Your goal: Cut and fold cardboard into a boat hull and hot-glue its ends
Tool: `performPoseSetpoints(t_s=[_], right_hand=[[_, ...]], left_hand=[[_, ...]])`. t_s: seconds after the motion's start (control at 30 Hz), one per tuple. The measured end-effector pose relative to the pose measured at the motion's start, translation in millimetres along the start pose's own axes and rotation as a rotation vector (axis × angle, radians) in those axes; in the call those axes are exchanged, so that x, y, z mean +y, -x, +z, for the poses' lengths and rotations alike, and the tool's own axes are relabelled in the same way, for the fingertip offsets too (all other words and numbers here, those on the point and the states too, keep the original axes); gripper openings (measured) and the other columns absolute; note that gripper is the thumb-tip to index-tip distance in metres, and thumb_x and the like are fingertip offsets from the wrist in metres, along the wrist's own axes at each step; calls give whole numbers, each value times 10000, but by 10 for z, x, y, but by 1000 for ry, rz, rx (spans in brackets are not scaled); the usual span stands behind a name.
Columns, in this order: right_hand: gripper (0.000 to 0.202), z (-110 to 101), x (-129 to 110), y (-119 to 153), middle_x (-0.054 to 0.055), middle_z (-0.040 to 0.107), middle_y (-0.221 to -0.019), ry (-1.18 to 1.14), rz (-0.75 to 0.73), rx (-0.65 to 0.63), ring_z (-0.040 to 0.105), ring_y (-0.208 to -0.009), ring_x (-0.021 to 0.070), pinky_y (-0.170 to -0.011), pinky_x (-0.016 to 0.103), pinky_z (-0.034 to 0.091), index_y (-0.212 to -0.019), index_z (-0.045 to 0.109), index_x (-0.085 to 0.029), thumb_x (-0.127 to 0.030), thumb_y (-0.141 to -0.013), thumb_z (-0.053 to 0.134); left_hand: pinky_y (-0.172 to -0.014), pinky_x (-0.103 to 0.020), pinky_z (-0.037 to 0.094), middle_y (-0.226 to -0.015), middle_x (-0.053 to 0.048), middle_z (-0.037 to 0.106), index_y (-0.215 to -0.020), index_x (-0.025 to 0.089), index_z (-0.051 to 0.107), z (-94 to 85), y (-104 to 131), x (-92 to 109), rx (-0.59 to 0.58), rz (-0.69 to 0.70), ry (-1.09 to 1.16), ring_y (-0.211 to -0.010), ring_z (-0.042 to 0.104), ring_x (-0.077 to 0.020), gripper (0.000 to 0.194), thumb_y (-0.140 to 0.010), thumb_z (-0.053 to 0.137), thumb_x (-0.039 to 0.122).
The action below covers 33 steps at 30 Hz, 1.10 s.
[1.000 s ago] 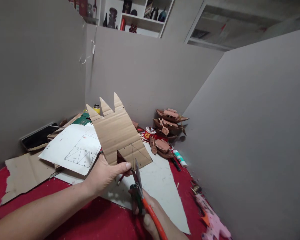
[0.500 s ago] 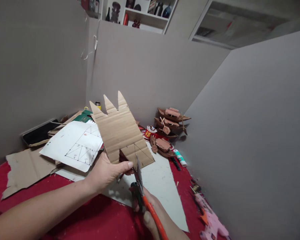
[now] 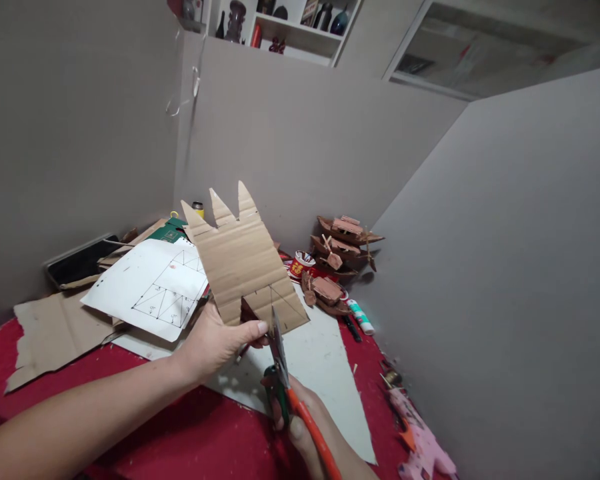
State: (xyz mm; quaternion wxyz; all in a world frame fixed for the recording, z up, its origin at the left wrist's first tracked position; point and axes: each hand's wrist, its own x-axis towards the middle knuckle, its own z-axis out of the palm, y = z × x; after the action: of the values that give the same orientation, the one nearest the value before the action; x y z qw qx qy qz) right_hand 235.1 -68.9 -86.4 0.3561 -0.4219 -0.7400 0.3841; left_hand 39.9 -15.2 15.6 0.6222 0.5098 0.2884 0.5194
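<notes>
Cardboard (image 3: 240, 260), cut into three pointed prongs along its far edge, is held up tilted above the red surface (image 3: 180, 433), and everything else is best placed from it. Over the last second the scissors (image 3: 281, 360) appear to have crept a little farther up the pencilled line at its near edge, while the whole piece has scarcely moved in the grip. That suggests the cut is gaining ground slowly, with the marked triangle to the right of the blades still joined to the rest. The left hand (image 3: 220, 343) pinches the cardboard's near edge, thumb pressed flat on the front; its fingers behind are mostly hidden. The right hand (image 3: 305, 407), below the cardboard, is curled around the scissors' handles, though how the far fingers sit cannot be told. The blades look slightly parted, one lying in front of the cardboard. Left of the cardboard lies a paper sheet (image 3: 145, 287) with ruled triangles, which could serve as a pattern; beneath it spreads a white board (image 3: 325, 373), and beyond its right side rest model boats (image 3: 347, 230).
</notes>
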Motion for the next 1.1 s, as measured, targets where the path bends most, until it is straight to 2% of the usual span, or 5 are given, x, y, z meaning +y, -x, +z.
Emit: performPoseSetpoints(t_s=[0.3, 0.53, 0.73, 0.9, 1.1], right_hand=[[663, -61, -496, -34, 13, 509, -646, -94, 79, -47, 460, -570, 159, -537, 262, 404, -1009, 550, -179, -772, -789, 352], [579, -35, -482, -18, 0, 484, -606, -128, 53, -35, 432, -537, 145, -513, 263, 385, -969, 553, -171, -704, -836, 373], [525, 19, -463, 23, -19, 435, -555, -149, 151, 8, 410, -512, 133, -480, 248, 358, -901, 544, -169, -664, -867, 370], [478, 54, -451, 34, -27, 424, -545, -160, 149, 19, 366, -477, 112, -436, 234, 308, -862, 503, -174, -630, -886, 360], [458, 69, -435, 27, -35, 378, -565, -103, 95, 34, 340, -493, 109, -440, 236, 296, -805, 496, -183, -619, -880, 382]], left_hand=[[-548, -214, 485, -599, 6, 647, -728, 123, 638, 20, 15, -27, 24, 3, 21, -550, 588, -106, 118, -698, 718, 204], [-509, -205, 460, -582, 14, 639, -720, 131, 633, 24, 29, -38, 14, -2, 27, -522, 568, -98, 115, -691, 719, 203], [-518, -217, 457, -578, 4, 633, -700, 126, 636, 42, 26, -17, 10, -7, 16, -535, 568, -108, 131, -689, 717, 228], [-536, -222, 475, -591, -2, 634, -721, 117, 646, 36, 38, -1, 2, -11, 30, -538, 568, -108, 145, -684, 730, 229], [-563, -240, 526, -739, -30, 692, -832, 139, 654, -38, -5, 36, 87, 24, 100, -610, 622, -136, 229, -691, 756, 288]])
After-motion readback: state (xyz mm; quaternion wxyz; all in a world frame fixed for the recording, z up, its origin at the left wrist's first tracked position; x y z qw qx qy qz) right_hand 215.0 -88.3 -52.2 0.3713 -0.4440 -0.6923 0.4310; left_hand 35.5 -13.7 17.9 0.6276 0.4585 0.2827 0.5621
